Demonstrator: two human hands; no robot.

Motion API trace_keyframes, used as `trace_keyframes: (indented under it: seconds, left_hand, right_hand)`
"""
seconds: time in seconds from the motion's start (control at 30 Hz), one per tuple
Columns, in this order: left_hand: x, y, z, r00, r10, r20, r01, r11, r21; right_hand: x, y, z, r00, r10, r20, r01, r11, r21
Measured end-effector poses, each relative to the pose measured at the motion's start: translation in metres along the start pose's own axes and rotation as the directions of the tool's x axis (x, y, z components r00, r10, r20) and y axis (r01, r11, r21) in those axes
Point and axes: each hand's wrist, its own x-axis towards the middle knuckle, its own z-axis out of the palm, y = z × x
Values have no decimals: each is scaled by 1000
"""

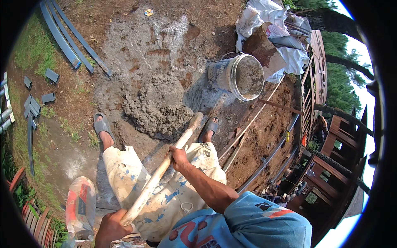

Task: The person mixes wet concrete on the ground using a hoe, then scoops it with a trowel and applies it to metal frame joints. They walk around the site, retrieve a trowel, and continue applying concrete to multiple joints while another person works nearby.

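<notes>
My left hand [115,225] grips the lower part of a long pale wooden handle [155,180]. My right hand [178,159] is closed round the same handle higher up, over my paint-spattered shorts. The handle slants up to the right edge of a heap of wet grey mortar [155,103], between and beyond my sandalled feet. I cannot make out any tool head at its far end. A large plastic bucket [221,74], coated inside with grey residue, stands beyond the heap to the right.
Grey metal strips [66,37] and short offcuts [49,98] lie at left. A paper sack [78,206] is at lower left. White sacks and a brown sheet [264,49] are piled behind the bucket. Long poles [264,165] lie at right, with people [283,198] near wooden structures beyond.
</notes>
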Motion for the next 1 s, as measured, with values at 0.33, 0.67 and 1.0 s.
trace_keyframes:
  seconds: [0.33,0.67,1.0]
  left_hand:
    - [56,-306,-61,807,-34,-590,334,850,408]
    - [-19,-132,67,910,-161,-382,249,949,193]
    - [110,57,113,995,96,-19,-96,914,-395]
  right_hand:
    - [-121,85,80,965,135,223,-160,982,97]
    - [-43,37,65,988,-48,149,43,998,35]
    - [34,-144,56,868,-484,109,496,839,-223]
